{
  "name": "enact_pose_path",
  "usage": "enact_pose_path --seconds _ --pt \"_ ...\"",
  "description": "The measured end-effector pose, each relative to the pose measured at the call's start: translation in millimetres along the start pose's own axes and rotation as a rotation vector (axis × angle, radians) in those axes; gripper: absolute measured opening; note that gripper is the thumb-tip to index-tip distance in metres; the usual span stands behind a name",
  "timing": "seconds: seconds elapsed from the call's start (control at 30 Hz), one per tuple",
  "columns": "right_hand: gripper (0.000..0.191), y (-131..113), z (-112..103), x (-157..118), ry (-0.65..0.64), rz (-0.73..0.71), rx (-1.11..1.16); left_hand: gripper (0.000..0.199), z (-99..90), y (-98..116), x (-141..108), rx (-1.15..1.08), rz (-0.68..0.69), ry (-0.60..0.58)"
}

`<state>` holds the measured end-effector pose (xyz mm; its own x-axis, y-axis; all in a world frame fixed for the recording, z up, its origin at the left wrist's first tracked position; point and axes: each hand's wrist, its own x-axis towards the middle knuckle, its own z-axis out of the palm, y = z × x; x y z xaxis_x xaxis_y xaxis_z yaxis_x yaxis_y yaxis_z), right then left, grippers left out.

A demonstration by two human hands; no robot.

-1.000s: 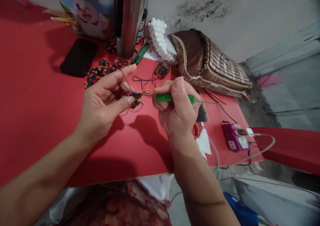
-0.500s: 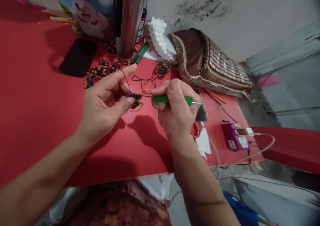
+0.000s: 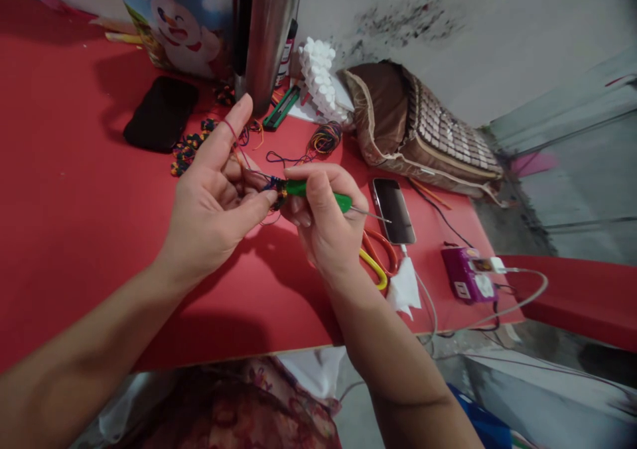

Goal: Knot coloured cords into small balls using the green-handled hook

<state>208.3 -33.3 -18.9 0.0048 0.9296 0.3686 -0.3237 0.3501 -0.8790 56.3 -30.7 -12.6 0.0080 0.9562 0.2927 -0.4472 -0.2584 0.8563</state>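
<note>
Between thumb and fingers, my left hand [image 3: 212, 203] pinches a small dark multicoloured knotted thread piece [image 3: 279, 192]. A magenta thread [image 3: 231, 130] loops over its raised index finger. My right hand [image 3: 328, 213] is closed round the green handle [image 3: 343, 201] of a thin metal hook tool, its rear metal end pointing right. The handle's front end is against the thread piece, and the front tip is hidden there. Loose threads run behind the fingers to a coil of dark and orange thread [image 3: 325, 138] on the red table [image 3: 74, 237].
Behind my hands are a black phone [image 3: 160, 114], knotted thread pieces [image 3: 186, 152], a steel flask [image 3: 266, 44] and a green cutter [image 3: 281, 108]. To the right lie scissors [image 3: 382, 253], a charging phone [image 3: 394, 210], a purple power adapter [image 3: 465, 273] and a brown cushion [image 3: 423, 124].
My right hand has moved left with the tool, bringing the handle up to the thread piece and uncovering the scissors and charging phone. My left index finger has risen, pulling the magenta thread up.
</note>
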Motion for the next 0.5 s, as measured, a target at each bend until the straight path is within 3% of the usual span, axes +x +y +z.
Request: enact_pose_path --seconds 0.17,0.3,0.37,0.5 --pt "0.019 -2 -1 -1 -0.008 0.041 -0.014 0.078 -1.2 -2 -2 0.018 -0.003 0.03" --pt "0.022 -2 -1 0 -0.009 0.055 -0.006 0.066 -6.7 -4 -1 -0.015 -0.033 -0.025" --pt "0.024 -3 0 1 0.004 0.066 -0.009 0.064 -10.2 -4 1 -0.057 0.017 -0.071" --pt "0.022 -5 3 1 -0.001 0.045 0.02 0.063 -14.9 -4 6 -0.004 -0.067 -0.024"
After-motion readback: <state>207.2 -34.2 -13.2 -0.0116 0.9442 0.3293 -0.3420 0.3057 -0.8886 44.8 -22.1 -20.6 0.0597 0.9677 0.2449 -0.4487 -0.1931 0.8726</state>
